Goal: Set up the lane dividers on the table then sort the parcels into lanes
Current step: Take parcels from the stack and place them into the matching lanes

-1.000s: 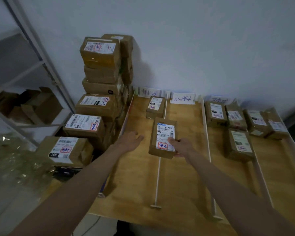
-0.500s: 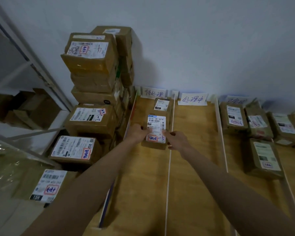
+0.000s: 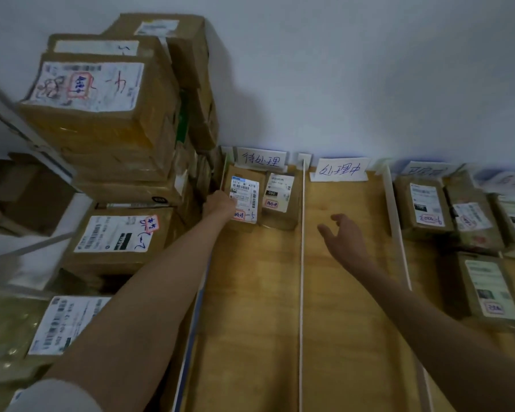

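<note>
Left hand (image 3: 219, 205) gripping parcel (image 3: 244, 197) beside another parcel (image 3: 280, 194) — right hand (image 3: 344, 237) spread, empty.

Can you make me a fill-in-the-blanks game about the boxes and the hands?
1. The left hand touches a parcel in the ____ lane.
2. The right hand is open and holds ____.
3. The lane under the right hand holds ____ parcels.
4. Thin white dividers separate the ____.

Missing words: leftmost; nothing; no; lanes
</note>
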`<state>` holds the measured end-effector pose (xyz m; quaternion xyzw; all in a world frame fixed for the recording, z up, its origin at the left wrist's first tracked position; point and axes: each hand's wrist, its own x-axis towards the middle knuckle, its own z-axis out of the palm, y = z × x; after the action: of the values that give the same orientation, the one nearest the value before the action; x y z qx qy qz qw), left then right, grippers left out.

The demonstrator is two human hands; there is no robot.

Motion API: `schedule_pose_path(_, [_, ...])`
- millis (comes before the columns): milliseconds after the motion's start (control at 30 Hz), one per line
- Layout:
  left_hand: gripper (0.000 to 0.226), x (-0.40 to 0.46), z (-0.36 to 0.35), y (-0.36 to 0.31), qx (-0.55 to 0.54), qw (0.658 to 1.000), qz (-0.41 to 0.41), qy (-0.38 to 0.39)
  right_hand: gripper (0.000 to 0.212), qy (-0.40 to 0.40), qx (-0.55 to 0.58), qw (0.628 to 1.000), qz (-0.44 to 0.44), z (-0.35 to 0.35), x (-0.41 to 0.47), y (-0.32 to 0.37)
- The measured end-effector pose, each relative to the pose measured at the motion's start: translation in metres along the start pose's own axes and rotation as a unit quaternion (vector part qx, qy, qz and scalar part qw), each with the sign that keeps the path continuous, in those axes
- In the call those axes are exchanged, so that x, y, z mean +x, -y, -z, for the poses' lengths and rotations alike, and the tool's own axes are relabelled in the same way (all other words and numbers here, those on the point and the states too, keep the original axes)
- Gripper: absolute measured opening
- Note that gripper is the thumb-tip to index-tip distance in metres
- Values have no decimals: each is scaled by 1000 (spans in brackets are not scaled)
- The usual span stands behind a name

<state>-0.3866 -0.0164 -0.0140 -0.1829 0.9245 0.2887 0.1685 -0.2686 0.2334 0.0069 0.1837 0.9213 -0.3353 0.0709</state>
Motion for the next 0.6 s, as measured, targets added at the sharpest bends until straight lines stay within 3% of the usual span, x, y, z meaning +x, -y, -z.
schedule_pose_path(167, [24,33,-14,-4,16,1000,9,-2,49,-14,-22,1000,-3,-1,13,-24])
schedule_pose_path(433, [33,48,-35,0,-8,998,3,60,46,-8,-39,999,-23,-7,14,-43])
schedule_pose_path(600, [54,42,-43,7,16,1000,-17,16,44,-9,-45,999,-23,-8,16,-44])
